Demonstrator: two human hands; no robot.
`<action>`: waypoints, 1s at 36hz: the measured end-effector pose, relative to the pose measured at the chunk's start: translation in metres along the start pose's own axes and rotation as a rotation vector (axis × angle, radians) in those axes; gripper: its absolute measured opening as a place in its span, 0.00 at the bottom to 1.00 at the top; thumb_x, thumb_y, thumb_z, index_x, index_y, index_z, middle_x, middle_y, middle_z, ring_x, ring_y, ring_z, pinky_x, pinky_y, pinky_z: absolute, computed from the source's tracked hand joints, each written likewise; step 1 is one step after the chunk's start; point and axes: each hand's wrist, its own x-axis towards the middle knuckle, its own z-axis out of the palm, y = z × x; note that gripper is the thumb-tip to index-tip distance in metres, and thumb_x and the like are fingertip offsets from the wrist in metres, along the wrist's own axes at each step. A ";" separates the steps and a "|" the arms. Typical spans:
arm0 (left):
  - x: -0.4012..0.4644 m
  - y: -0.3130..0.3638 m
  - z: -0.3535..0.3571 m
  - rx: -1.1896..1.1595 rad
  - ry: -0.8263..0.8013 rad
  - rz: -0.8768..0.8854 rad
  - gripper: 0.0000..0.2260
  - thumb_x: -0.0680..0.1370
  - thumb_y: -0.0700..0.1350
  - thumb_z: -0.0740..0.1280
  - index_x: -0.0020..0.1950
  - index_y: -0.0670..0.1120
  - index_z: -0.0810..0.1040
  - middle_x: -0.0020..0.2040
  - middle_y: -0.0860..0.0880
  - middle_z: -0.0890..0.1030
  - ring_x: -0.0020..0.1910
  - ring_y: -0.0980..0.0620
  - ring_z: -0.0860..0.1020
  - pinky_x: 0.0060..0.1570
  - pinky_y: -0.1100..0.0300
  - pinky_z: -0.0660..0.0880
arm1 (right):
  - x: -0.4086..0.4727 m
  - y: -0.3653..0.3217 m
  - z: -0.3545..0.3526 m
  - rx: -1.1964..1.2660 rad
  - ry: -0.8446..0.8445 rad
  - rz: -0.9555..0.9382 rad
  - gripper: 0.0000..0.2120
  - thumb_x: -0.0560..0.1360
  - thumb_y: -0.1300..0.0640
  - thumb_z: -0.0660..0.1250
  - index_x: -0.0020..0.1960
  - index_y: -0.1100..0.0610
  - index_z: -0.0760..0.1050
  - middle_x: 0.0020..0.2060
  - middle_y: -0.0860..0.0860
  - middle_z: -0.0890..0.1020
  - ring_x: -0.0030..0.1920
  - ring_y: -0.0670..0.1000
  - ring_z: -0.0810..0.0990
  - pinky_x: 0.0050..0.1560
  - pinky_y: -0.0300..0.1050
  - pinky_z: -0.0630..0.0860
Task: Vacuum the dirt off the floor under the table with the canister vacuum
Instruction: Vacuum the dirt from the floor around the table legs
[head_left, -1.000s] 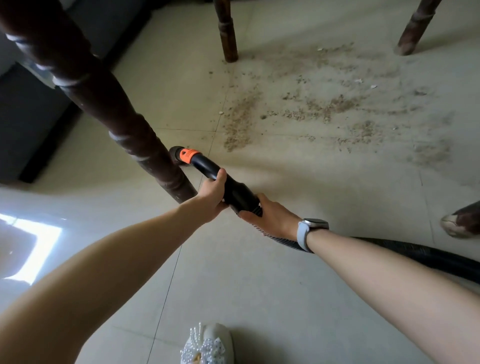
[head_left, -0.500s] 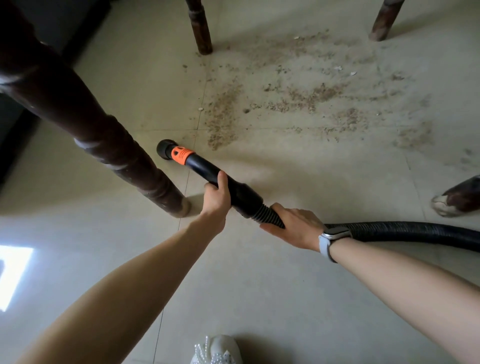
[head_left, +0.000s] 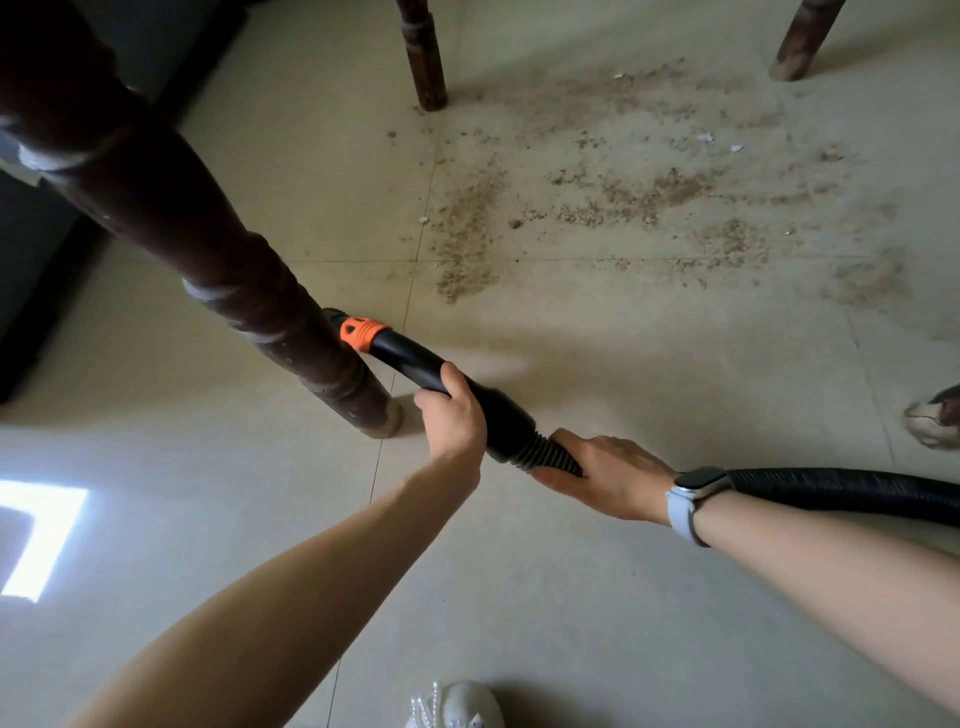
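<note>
Head view: left hand (head_left: 453, 415) is gripping the black vacuum nozzle (head_left: 415, 358), fingers curled around it. Right hand (head_left: 608, 480) is gripping the ribbed hose (head_left: 841, 488). Nozzle tip is sitting behind the near table leg (head_left: 249, 291); dirt (head_left: 597, 208) is lying beyond on the tiled floor (head_left: 571, 597).

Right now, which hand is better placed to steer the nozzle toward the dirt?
Left. The left hand grips the rigid black tube nearest the orange collar, so it likely aims the tip. The right hand holds the ribbed hose farther back.
</note>
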 end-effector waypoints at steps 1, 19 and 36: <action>-0.003 -0.002 0.002 0.006 -0.018 -0.009 0.23 0.82 0.54 0.53 0.69 0.38 0.62 0.57 0.44 0.72 0.54 0.47 0.71 0.53 0.57 0.67 | -0.003 0.004 0.000 -0.002 -0.010 0.009 0.19 0.78 0.36 0.54 0.52 0.52 0.67 0.36 0.49 0.76 0.37 0.53 0.75 0.36 0.46 0.68; 0.016 0.023 -0.006 -0.216 -0.326 -0.153 0.11 0.82 0.47 0.60 0.53 0.38 0.71 0.51 0.39 0.78 0.49 0.42 0.80 0.42 0.52 0.80 | 0.005 0.026 -0.008 0.371 0.048 0.082 0.23 0.75 0.38 0.61 0.64 0.49 0.64 0.44 0.48 0.78 0.45 0.50 0.77 0.48 0.47 0.73; 0.030 0.012 -0.024 -0.047 -0.234 -0.038 0.08 0.81 0.51 0.60 0.46 0.48 0.74 0.44 0.51 0.80 0.42 0.56 0.79 0.43 0.60 0.72 | 0.056 -0.032 -0.022 0.286 0.141 0.009 0.08 0.73 0.49 0.66 0.48 0.50 0.69 0.41 0.51 0.81 0.41 0.57 0.79 0.44 0.49 0.75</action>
